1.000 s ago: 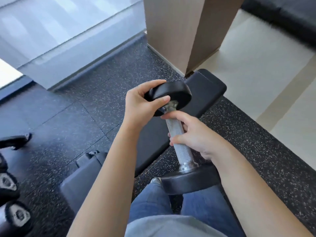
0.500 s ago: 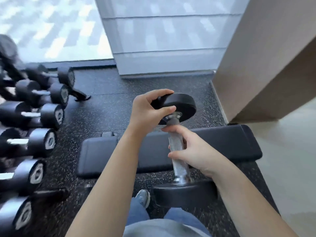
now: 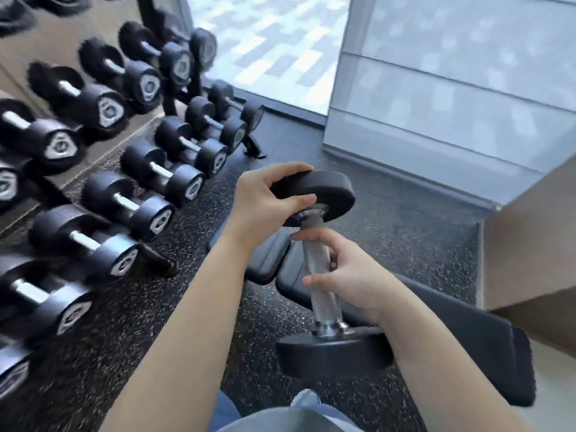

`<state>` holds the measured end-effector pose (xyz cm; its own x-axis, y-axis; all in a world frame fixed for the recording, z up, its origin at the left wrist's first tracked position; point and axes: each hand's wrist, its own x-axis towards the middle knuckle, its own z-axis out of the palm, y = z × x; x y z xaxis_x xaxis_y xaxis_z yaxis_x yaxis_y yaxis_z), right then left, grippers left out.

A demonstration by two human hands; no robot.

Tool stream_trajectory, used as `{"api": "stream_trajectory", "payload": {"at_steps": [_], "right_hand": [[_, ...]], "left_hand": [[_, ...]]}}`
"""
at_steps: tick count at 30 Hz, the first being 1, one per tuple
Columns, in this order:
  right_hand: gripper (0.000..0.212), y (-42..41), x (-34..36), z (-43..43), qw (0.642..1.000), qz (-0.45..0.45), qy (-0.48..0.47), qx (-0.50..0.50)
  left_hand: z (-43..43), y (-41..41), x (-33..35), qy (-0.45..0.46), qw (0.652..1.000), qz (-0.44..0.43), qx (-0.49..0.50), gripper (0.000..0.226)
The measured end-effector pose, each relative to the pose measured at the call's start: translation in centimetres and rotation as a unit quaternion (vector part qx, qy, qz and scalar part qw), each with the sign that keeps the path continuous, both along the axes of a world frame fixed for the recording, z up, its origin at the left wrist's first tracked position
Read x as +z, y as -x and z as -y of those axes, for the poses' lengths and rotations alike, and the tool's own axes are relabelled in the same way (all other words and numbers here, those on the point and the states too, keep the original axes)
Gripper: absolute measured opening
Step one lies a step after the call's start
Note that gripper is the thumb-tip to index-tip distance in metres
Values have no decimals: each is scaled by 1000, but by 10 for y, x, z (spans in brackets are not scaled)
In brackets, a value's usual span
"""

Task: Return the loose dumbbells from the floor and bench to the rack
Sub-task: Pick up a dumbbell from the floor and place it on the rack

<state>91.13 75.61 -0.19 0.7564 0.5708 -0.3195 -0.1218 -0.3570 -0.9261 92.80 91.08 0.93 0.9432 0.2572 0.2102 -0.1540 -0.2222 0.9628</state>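
The dumbbell [image 3: 321, 269] is held upright above the bench [image 3: 452, 332], left hand [image 3: 265, 207] clamped on its top head, right hand [image 3: 352, 275] curled around the handle, beside the motion-blurred, apparently two-tier rack [image 3: 174, 67].

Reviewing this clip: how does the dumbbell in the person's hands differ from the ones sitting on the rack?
Pose: the held dumbbell stands upright, handle near vertical; the racked dumbbells lie on their sides, handles roughly level.
Support: the held dumbbell is gripped by the left hand on its top head and the right hand on its handle, above the bench; the racked dumbbells rest on the rack.
Shared: black round heads, bare metal handles.
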Motion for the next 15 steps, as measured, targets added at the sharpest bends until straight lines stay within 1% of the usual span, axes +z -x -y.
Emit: {"api": "stream_trajectory", "payload": {"at_steps": [4, 7, 10, 15], "right_hand": [[55, 10, 3, -60, 999, 10, 9, 48], [55, 21, 7, -116, 998, -6, -10, 68], [55, 32, 11, -176, 996, -23, -24, 87], [57, 45, 14, -258, 995, -42, -43, 85]], "left_hand": [[-62, 27, 3, -6, 999, -3, 44, 41], [-117, 48, 8, 6, 997, -14, 70, 40], [-175, 65, 14, -9, 996, -13, 90, 39], [-255, 77, 17, -18, 996, -16, 91, 38]]}}
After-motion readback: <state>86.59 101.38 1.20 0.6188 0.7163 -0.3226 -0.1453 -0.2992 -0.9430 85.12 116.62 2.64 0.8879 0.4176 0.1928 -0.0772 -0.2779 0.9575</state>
